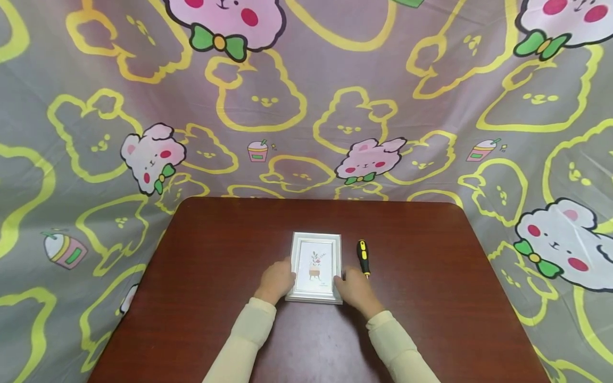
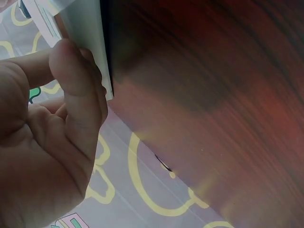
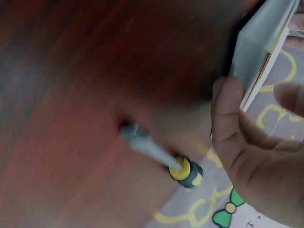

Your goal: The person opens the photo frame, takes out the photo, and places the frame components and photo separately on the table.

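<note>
From my end I see a curtained-off space: cartoon-printed cloth [image 1: 330, 69] hangs ahead of the left hand [image 1: 276, 282] and right hand [image 1: 358, 291] and on either side, reddish-brown tabletop [image 1: 230, 234] beneath.

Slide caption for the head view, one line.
Left grip and right grip hold a picture frame; a screwdriver lies on the table nearby.

Soft glare on the tabletop [image 1: 311, 346], blurry right-wrist view.

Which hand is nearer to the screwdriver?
Right. The right hand is at the frame's right side, close beside the screwdriver. The left hand is at the frame's left side, so the frame lies between it and the screwdriver.
</note>
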Demonstrator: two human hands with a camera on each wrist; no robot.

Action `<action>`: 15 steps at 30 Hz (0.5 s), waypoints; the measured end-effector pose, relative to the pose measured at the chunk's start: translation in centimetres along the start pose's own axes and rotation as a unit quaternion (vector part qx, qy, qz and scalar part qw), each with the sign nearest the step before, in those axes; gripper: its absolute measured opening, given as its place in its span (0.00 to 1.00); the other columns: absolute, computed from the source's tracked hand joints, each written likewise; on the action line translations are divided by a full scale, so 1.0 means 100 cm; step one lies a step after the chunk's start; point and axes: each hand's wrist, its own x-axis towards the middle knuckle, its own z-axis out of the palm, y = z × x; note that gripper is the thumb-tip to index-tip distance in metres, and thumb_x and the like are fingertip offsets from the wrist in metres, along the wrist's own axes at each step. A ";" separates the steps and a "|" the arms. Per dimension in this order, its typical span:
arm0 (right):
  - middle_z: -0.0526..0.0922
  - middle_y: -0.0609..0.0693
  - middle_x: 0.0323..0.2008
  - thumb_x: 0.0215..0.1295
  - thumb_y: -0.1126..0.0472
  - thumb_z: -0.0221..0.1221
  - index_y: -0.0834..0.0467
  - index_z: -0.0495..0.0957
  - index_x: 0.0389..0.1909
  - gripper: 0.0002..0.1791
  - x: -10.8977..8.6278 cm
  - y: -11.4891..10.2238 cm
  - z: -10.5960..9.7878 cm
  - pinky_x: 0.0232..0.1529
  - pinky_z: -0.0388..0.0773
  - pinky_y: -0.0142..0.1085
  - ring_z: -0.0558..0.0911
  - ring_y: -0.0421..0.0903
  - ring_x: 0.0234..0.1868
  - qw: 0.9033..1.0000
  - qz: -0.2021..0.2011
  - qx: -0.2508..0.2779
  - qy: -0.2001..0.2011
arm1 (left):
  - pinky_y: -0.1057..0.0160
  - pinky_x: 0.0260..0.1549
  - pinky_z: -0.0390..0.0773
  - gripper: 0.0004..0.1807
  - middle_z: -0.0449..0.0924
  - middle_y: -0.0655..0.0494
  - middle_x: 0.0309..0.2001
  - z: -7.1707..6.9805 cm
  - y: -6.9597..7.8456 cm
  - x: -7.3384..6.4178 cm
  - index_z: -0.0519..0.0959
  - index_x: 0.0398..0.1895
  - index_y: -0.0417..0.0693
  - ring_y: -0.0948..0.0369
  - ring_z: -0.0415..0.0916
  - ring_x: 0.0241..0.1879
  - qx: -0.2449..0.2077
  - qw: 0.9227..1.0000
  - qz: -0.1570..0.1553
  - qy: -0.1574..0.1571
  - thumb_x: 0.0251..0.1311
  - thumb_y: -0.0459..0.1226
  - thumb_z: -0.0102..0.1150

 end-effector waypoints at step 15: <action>0.77 0.61 0.37 0.64 0.65 0.58 0.71 0.72 0.44 0.13 0.005 -0.003 0.005 0.36 0.76 0.42 0.77 0.51 0.36 0.964 0.111 0.237 0.052 | 0.46 0.29 0.81 0.15 0.83 0.40 0.29 0.001 0.006 -0.002 0.79 0.46 0.33 0.44 0.83 0.31 0.051 0.998 -0.004 0.022 0.61 0.37 0.63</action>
